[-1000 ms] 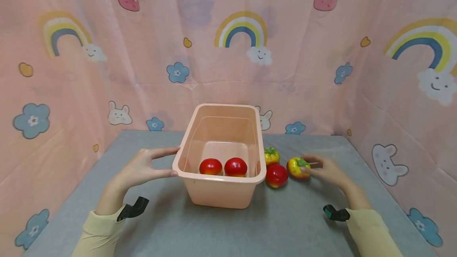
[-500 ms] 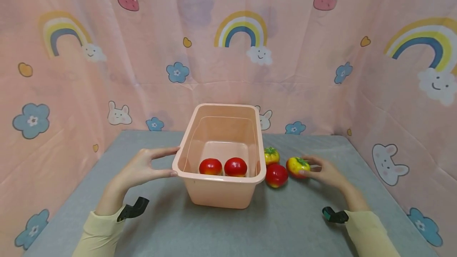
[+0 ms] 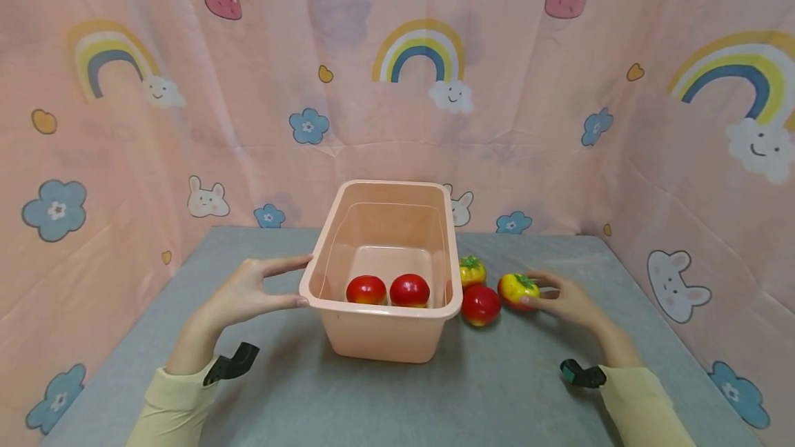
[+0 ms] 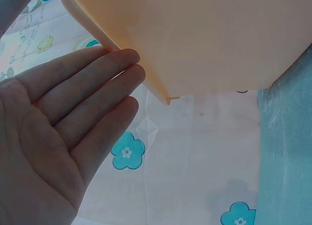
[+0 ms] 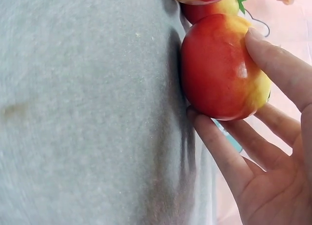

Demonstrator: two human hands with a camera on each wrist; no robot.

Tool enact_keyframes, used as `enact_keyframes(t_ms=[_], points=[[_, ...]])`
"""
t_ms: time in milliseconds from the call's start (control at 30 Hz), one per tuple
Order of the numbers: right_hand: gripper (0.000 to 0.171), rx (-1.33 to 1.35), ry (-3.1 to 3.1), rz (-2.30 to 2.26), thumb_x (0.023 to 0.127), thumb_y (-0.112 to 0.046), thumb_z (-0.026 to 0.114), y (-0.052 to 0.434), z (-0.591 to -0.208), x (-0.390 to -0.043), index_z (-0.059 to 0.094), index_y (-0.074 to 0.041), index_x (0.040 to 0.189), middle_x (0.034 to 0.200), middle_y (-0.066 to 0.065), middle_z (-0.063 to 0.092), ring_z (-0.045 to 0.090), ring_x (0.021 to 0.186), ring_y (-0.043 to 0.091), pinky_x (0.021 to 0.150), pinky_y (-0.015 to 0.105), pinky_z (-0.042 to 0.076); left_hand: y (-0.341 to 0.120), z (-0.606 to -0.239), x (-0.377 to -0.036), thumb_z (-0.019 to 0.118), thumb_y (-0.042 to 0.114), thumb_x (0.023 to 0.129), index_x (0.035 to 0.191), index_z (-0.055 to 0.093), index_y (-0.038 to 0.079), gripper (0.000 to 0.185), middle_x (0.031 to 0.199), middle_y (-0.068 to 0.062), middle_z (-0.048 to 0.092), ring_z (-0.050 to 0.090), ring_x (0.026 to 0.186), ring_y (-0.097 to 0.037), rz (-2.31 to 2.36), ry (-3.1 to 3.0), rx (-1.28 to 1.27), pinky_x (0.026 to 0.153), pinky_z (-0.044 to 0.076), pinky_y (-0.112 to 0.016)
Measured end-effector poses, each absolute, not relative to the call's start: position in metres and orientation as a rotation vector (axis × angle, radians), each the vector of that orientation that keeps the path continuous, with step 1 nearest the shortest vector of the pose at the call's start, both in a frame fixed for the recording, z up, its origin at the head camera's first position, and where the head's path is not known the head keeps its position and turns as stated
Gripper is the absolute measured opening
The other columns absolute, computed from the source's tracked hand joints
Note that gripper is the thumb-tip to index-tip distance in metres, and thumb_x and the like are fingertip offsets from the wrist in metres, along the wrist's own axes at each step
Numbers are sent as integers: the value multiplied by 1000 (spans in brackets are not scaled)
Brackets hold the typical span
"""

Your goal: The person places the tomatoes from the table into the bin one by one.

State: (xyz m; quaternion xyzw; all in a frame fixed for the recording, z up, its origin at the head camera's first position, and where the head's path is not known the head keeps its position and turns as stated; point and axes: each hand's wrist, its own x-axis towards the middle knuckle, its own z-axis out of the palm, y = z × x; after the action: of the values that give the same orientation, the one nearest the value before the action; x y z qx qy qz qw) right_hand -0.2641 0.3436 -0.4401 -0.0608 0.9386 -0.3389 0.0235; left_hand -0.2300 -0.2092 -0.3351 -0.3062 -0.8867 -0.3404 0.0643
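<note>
My left hand [image 3: 245, 292] is at the left side of a peach-coloured plastic bin [image 3: 385, 333], fingers straight and thumb spread, touching its rim. In the left wrist view those fingers [image 4: 97, 93] lie along the bin's outer edge. My right hand [image 3: 568, 302] holds a round red-and-yellow fruit with a green leafy top [image 3: 514, 288] between thumb and fingers. It sits on the table in the right wrist view, where the thumb presses one side and fingertips reach beneath. Two red fruits, the left one [image 3: 366, 290] and the right one [image 3: 410, 290], lie in the bin.
Right of the bin are a red fruit [image 3: 481, 305] and a yellow fruit with a green top [image 3: 472, 271], close to the held one. A grey cloth covers the table [image 3: 497, 392]. A pink printed curtain [image 3: 261, 130] hangs behind and at the sides.
My right hand has shifted slightly left and its thumb and fingers have closed in on the red-and-yellow fruit. The left hand and bin have stayed put.
</note>
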Motion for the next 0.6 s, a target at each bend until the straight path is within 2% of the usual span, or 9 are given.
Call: enact_keyframes(t_ms=[600], points=[[66, -225, 2888, -1075, 83, -47, 68, 346, -440, -264, 49, -10, 135, 129, 23, 54, 58, 110, 41, 89, 55, 50, -210, -335, -231, 79, 42, 74, 131, 59, 20, 64, 127, 1, 62, 58, 120, -21, -1053, -2681, -933, 94, 49, -50]])
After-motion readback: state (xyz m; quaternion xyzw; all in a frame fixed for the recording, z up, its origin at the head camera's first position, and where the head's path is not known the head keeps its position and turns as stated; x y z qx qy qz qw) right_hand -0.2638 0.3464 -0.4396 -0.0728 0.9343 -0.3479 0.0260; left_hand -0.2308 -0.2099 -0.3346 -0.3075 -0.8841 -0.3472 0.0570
